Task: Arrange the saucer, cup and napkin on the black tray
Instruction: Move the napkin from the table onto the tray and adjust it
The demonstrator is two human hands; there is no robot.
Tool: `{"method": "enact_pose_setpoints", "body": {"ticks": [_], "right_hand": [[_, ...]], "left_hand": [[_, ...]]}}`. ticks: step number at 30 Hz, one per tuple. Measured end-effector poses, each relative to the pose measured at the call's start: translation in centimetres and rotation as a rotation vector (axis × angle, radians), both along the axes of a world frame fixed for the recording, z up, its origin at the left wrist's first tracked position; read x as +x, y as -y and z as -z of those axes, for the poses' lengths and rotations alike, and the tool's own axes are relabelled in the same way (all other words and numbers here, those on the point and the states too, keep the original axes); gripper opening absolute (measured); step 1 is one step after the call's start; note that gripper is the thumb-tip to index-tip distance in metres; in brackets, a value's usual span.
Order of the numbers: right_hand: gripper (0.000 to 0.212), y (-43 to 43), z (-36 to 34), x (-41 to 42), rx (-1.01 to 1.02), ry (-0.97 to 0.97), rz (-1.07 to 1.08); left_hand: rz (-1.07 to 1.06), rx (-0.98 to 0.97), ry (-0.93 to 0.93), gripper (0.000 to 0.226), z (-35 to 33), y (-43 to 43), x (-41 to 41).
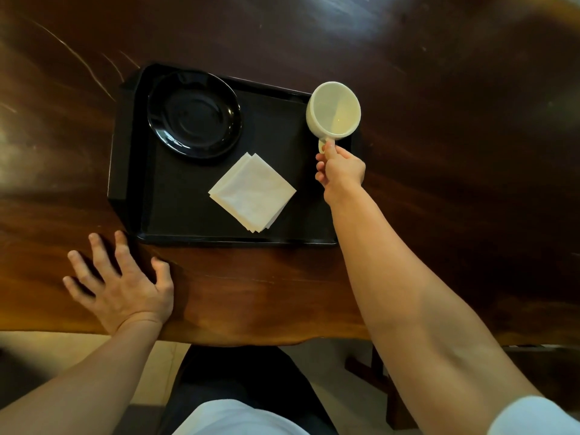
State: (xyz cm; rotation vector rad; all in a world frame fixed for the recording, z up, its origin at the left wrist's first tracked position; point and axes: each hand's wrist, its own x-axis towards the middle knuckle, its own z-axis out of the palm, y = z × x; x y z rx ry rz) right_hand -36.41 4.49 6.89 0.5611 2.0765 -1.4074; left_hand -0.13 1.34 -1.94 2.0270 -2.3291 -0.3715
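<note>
- Cup (334, 108): white, empty, mouth facing the camera; it is at the far right corner of the black tray (194, 238), overlapping the tray's right rim. Whether its base touches the tray or is held just above it cannot be told.
- Right hand (340, 171): closed on the cup's small handle, thumb and fingers pinched around it; the forearm crosses the tray's right edge and near right corner.
- Saucer (194, 115): glossy black, lying flat in the tray's far left corner, its rim close to the far and left walls; its centre well is bare.
- Napkin (252, 192): white, folded square, turned like a diamond, lying on the tray floor just near-right of the saucer, apart from it by a narrow gap; a few layers fan out at its near corner.
- Open room on the tray: the near left area, and a strip between napkin and right rim.
- Left hand (122, 282): fingers spread wide, holding nothing, palm down on the table (439, 89) just beyond the tray's near left corner.
- Table: dark polished wood; its near edge runs just below the left wrist, and bare surface lies all around the tray.
</note>
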Motion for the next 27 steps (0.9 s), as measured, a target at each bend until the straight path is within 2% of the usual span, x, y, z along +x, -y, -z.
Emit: {"method": "enact_pose_setpoints", "body": {"ticks": [5, 12, 15, 18, 22, 27], "right_hand": [[0.012, -0.1, 0.0, -0.3, 0.013, -0.026, 0.007], [0.029, -1.3, -1.1, 0.1, -0.081, 0.019, -0.029], [0.021, -2.5, -1.3, 1.0, 0.009, -0.049, -0.038], [0.017, -1.8, -0.9, 4.2, -0.018, -0.067, -0.189], [0.012, 1.8, -0.3, 8.3, -0.083, 0.011, -0.414], [0.013, 5.6, 0.3, 10.6, -0.154, 0.111, -0.489]], "left_hand": [[0.006, -0.004, -0.020, 0.074, -0.1, 0.0, 0.1], [0.003, 0.007, -0.024, 0.074, -0.2, -0.1, -0.1], [0.003, 0.000, -0.028, 0.074, -0.1, -0.1, 0.0], [0.006, 0.003, -0.017, 0.075, -0.2, 0.0, -0.1], [-0.017, 0.010, 0.021, 0.075, -0.6, -0.1, -0.5], [-0.019, 0.016, 0.041, 0.073, -0.6, 0.1, -0.4]]}}
